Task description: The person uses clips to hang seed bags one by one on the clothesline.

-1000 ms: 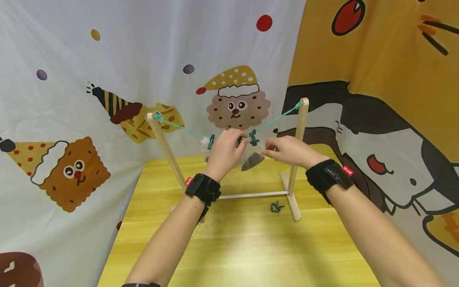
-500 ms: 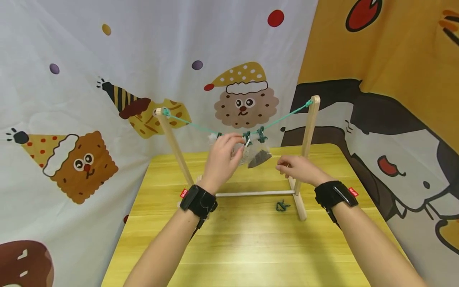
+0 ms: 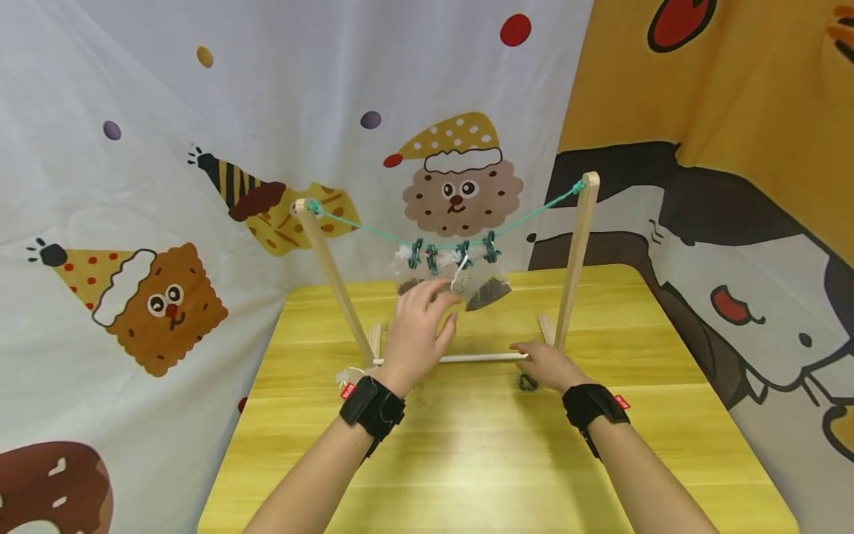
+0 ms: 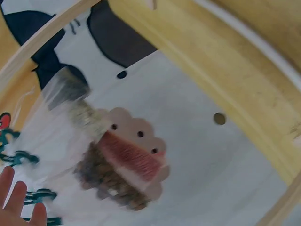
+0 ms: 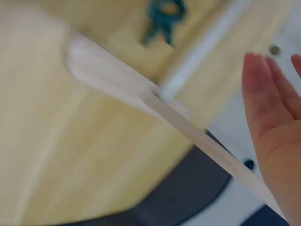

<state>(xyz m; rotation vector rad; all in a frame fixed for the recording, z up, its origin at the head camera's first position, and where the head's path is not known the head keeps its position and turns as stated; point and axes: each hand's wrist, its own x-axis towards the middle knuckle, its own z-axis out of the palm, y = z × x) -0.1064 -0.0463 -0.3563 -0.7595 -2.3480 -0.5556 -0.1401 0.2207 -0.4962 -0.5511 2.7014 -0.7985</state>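
Hanging from a green string [image 3: 373, 232] strung between two posts of a wooden rack [image 3: 577, 252]: two clear bags [image 3: 485, 288] with dark contents, clipped up by four green pegs [image 3: 457, 251] bunched at the middle of the sag. Standing on a yellow tabletop [image 3: 467, 460], with cartoon-print cloth [image 3: 167, 148] draped behind and to the sides.

Reaching up toward the bags with the left hand [image 3: 419, 334], fingers loosely spread and grip released, fingertips just below the leftmost bag; touching or just short of it, hard to tell from the head view. Showing in the blurred left wrist view: fingertips [image 4: 14, 197] at the lower left edge, beside the bag [image 4: 75, 141] and pegs [image 4: 21, 157].

Lowering nothing visible with the right hand [image 3: 543, 366]: lying low over the tabletop, palm down, fingers fairly straight, grip released, right beside a loose green peg [image 3: 528, 382] near the rack's base rail [image 3: 467, 358]. Showing in the right wrist view: open palm [image 5: 275, 122], peg [image 5: 162, 19] lying apart from it on the wood
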